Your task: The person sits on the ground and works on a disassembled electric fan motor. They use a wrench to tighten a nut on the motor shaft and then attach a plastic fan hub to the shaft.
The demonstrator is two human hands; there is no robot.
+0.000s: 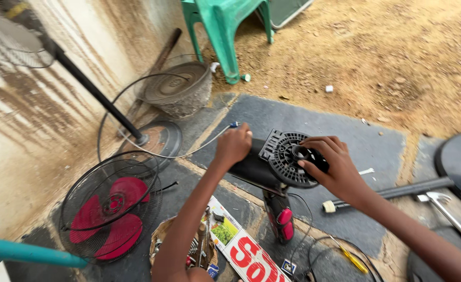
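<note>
A black fan motor housing (272, 162) lies on its side on a grey mat (345, 141), its round vented back cover (288, 156) turned up toward me. My left hand (234, 146) is closed around the far end of the housing. Over the cover's right edge my right hand (328, 166) rests, fingers curled on its rim and centre. A red and black part (280, 216) of the fan neck hangs below the housing. A thin wire with a blue end (234, 124) runs off beside my left hand.
A wire fan guard with red blades (108, 209) lies at left. A standing fan's pole and round base (160, 137) lean by the wall, with another grille (175, 86) behind. A green plastic chair (225, 26), a yellow screwdriver (353, 257), a black pole (397, 190) and a box of small parts (199, 250) are nearby.
</note>
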